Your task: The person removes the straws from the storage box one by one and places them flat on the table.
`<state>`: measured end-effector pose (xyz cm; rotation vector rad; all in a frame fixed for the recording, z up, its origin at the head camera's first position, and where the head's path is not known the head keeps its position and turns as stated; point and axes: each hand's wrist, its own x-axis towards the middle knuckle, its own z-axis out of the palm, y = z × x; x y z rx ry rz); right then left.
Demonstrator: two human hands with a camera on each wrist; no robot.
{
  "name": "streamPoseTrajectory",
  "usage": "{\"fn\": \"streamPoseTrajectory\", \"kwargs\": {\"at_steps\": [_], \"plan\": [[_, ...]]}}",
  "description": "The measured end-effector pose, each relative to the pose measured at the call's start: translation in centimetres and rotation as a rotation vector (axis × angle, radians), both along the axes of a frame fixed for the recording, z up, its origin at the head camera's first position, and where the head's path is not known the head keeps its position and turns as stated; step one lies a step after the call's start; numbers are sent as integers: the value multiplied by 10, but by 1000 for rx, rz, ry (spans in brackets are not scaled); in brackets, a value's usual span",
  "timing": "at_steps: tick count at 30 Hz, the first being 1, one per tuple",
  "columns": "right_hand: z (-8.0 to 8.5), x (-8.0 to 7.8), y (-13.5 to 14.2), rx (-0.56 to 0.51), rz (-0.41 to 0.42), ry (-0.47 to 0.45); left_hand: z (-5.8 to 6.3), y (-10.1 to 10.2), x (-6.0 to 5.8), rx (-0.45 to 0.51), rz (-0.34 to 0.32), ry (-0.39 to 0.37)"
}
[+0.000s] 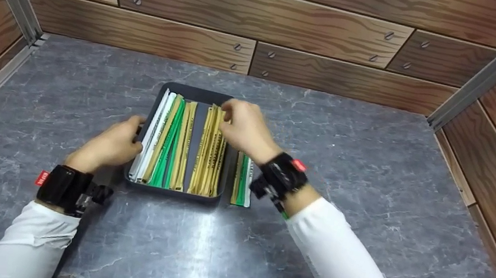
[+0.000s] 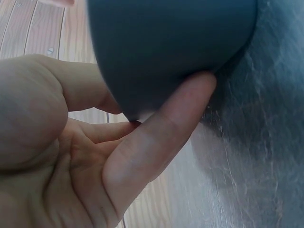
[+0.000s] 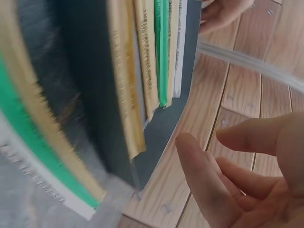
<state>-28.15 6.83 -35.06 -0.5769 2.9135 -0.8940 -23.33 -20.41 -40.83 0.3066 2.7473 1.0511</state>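
The right hand (image 1: 248, 126) hangs over the far right corner of the black tray (image 1: 200, 92), fingers bent, thumb and forefinger parted. The left hand (image 1: 110, 142) pinches the tray's left wall, thumb at the rim, fingers outside. White, green and gold stick packets (image 1: 169, 146) stand inside; 3 loose packets (image 1: 241, 185) lie right of it on the bench (image 1: 371, 178).

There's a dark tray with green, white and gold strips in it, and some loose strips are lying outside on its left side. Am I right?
Almost! The loose strips lie on the right side of the dark tray, not the left; the head view shows this.
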Motion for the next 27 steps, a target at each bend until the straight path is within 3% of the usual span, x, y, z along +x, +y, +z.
{"fn": "streamPoseTrajectory", "kwargs": {"at_steps": [4,10,18,27], "plan": [[0,-4,-27,115,54,24,0,0,0,6,-2,25],[-17,-8,-53,279,113,15,1,0,0,-6,2,10],[-26,-4,-73,474,65,-33,1,0,0,1,8,-7],[-32,-4,-80,476,54,-87,1,1,0,-3,12,-4]]}}
